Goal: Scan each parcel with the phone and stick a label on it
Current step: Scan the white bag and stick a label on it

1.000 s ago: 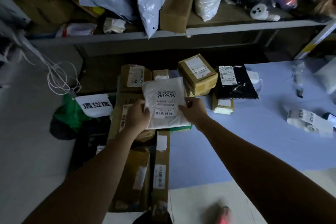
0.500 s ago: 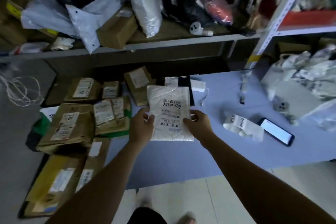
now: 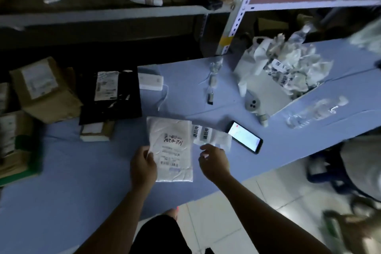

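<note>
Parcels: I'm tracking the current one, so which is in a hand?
The white bag parcel, held at its edge by the left hand; the black bag parcel and cardboard box lie untouched.

One white parcel [image 3: 171, 148] on the worktop [image 3: 82, 171], one black parcel [image 3: 111, 99] at ten o'clock, three brown boxes [image 3: 45, 90] [image 3: 20, 130] [image 3: 97, 132] at nine o'clock, one label strip [image 3: 208, 136] and one phone [image 3: 244, 139] at three o'clock, one carton [image 3: 268, 93] at two o'clock, one left hand [image 3: 143, 168], one right hand [image 3: 214, 161]

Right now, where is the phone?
In the head view the phone lies screen-up and lit on the blue table, right of the label strip, just beyond the right hand.
</note>
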